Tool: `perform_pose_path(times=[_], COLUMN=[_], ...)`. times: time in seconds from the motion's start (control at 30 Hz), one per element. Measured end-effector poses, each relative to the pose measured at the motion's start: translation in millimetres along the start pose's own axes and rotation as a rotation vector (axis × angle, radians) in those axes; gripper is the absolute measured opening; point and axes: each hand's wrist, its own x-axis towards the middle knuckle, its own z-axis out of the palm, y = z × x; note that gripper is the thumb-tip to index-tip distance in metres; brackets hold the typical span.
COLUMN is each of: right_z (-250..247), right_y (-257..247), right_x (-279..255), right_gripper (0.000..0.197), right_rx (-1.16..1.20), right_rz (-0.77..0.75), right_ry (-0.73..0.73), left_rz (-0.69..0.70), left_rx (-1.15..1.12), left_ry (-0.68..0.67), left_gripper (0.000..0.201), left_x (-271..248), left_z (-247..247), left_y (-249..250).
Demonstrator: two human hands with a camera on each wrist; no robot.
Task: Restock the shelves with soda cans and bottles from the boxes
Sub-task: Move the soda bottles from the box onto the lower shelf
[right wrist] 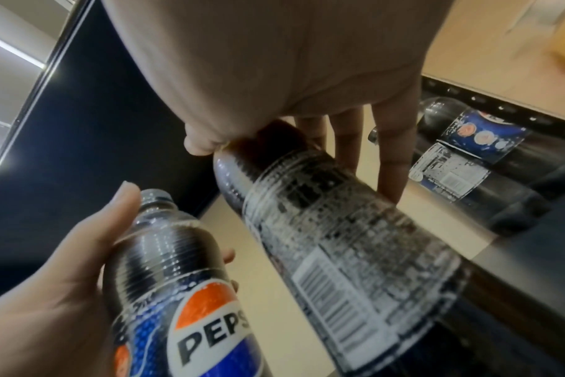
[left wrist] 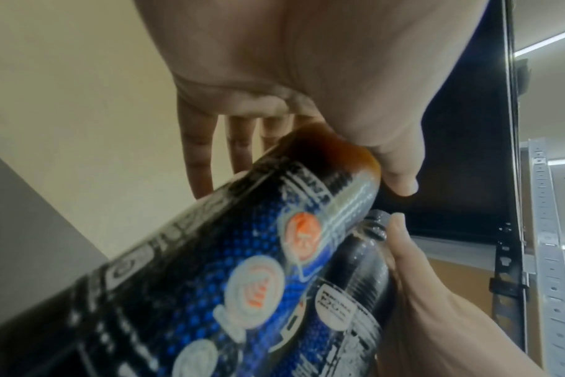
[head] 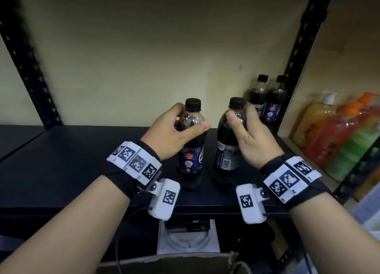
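Note:
Two dark Pepsi bottles with black caps are over the black shelf (head: 82,160). My left hand (head: 191,118) grips the left bottle (head: 192,156) by its shoulder, thumb on the near side; its blue label (left wrist: 242,267) fills the left wrist view. My right hand (head: 239,112) grips the right bottle (head: 226,152) the same way, and that bottle leans slightly left, with its barcode (right wrist: 326,298) facing me. Both bases are at shelf level; whether they touch it is unclear. Two more Pepsi bottles (head: 265,101) stand at the shelf's back right corner.
Black perforated uprights (head: 298,54) frame the shelf bay. The neighbouring wooden shelf on the right holds orange, red and green soap bottles (head: 337,130). An open cardboard box (head: 174,261) sits below the shelf's front edge. Bare shelf surface stretches to the left of the bottles.

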Motion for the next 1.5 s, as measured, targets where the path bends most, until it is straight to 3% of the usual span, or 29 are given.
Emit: perform_pose_path(times=[0.1,0.23,0.3,0.53,1.0,1.5], right_z=[-7,-18,-19,-16,-7,-7], right_y=[-3,-6,-5,5,52,97], right_x=[-8,-19,-20,-4,70,115], right_gripper=[0.044,0.082,0.087,0.091,0.09,0.087], right_rx=[-0.004,-0.06,-0.078,-0.166,-0.266,-0.237], right_rz=[0.034,-0.002,-0.027,0.008,0.159,0.131], right_ry=[-0.055,-0.095,-0.062,-0.022,0.033,0.163], left_rz=[-0.022,-0.049,-0.06,-0.081,-0.065,-0.053], left_rx=[0.047,0.072,0.027,-0.054,0.146,0.193], left_ry=[0.017,-0.075,-0.078,-0.008,0.118,0.168], left_gripper=[0.067,0.066,0.073,0.077,0.076,0.083], left_x=[-8,-19,-24,-14,87,166], left_z=[-12,-25,-19,0,51,89], left_y=[11,24,23,9,-32,-58])
